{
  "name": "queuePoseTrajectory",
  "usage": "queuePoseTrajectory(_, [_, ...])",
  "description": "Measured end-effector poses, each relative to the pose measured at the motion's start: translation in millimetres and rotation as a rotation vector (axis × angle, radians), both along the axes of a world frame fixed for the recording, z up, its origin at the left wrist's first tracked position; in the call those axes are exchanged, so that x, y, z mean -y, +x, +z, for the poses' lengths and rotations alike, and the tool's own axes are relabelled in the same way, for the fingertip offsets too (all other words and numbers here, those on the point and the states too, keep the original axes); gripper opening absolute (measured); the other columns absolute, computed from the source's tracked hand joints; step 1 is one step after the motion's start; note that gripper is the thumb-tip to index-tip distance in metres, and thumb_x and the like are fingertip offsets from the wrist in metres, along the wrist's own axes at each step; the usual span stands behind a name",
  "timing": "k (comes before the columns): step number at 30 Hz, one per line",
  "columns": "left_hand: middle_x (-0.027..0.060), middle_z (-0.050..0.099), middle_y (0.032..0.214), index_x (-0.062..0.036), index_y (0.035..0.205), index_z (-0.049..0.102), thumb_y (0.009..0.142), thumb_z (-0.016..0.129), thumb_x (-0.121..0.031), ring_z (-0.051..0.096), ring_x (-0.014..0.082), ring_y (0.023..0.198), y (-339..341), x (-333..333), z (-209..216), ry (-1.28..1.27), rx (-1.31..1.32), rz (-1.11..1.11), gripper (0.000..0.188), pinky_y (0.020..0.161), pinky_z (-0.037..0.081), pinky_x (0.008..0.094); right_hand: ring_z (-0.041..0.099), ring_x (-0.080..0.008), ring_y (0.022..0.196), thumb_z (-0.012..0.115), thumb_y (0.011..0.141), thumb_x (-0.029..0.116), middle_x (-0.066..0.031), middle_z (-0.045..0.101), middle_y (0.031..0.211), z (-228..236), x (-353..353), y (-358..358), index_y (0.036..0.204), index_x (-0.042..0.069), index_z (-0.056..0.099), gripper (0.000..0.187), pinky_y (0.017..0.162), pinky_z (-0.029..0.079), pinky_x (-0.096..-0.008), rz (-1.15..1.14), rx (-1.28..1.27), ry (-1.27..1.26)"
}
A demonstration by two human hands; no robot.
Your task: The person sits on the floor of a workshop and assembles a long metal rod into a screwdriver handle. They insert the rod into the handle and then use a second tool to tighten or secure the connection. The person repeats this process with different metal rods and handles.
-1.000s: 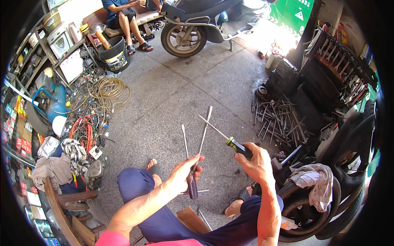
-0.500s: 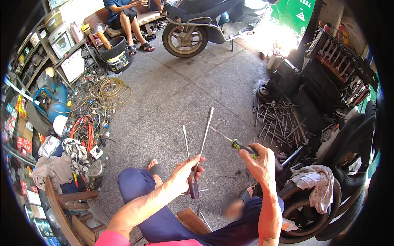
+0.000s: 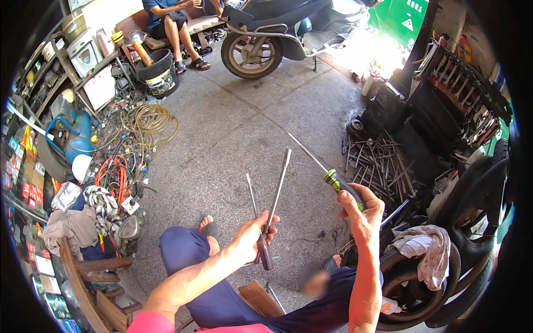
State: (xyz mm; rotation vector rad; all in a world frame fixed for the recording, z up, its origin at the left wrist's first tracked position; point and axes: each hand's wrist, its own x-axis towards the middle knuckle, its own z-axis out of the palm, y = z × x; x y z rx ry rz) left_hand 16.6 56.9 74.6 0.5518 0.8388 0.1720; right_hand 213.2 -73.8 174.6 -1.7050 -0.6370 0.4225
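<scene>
Evidently, left hand (image 3: 253, 231) fingers curled round two long-shafted tools (image 3: 278, 188) | right hand (image 3: 365, 215) pinching green-black screwdriver (image 3: 336, 182) | best hold tips apart

- Where is the left hand (image 3: 252, 230) hovering?
- Just to the right of the left knee (image 3: 180, 244); its fingers are curling tightly, and the left forearm (image 3: 194, 283) is slanting forward and to the right.
- And the right hand (image 3: 363, 213)?
- It is hanging well right of that knee and farther forward, thumb and fingers wrapping firmly, the right forearm (image 3: 363, 283) pointing almost straight ahead.
</scene>
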Motion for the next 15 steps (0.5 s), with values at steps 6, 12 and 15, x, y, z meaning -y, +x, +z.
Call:
queuePoseTrajectory(6, [0.0028, 0.057, 0.080, -0.0048, 0.108, 0.059, 0.099, 0.048, -0.029, 0.057, 0.0136, 0.069, 0, 2, -5, 0.042, 0.017, -0.014, 0.028, 0.063, 0.049, 0.0266, 0.055, -0.0081, 0.059, 0.074, 0.082, 0.025, -0.0022, 0.061, 0.066, -10, 3, 2, 0.099, -0.001, 0.066, 0.032, 0.055, 0.044, -0.0239, 0.093, 0.130, -0.158])
queuePoseTrajectory(12, [0.0035, 0.057, 0.080, -0.0055, 0.101, 0.058, 0.099, 0.049, -0.028, 0.057, 0.0147, 0.068, -3, 0, -17, 0.002, 0.023, 0.015, 0.025, 0.061, 0.049, 0.0282, 0.056, -0.0092, 0.064, 0.074, 0.082, 0.025, -0.0043, 0.062, 0.070, -18, -3, 1, 0.098, -0.002, 0.065, 0.032, 0.060, 0.045, -0.0246, -0.057, 0.222, -0.130])
queuePoseTrajectory(15, [0.0034, 0.057, 0.078, -0.0060, 0.099, 0.058, 0.098, 0.051, -0.029, 0.057, 0.0147, 0.067, -2, 1, -15, -0.006, 0.033, 0.008, 0.023, 0.059, 0.049, 0.0288, 0.055, -0.0083, 0.065, 0.074, 0.083, 0.026, -0.0022, 0.062, 0.070, -12, -1, 1, 0.100, -0.003, 0.064, 0.035, 0.060, 0.045, -0.0239, -0.084, 0.175, -0.093])
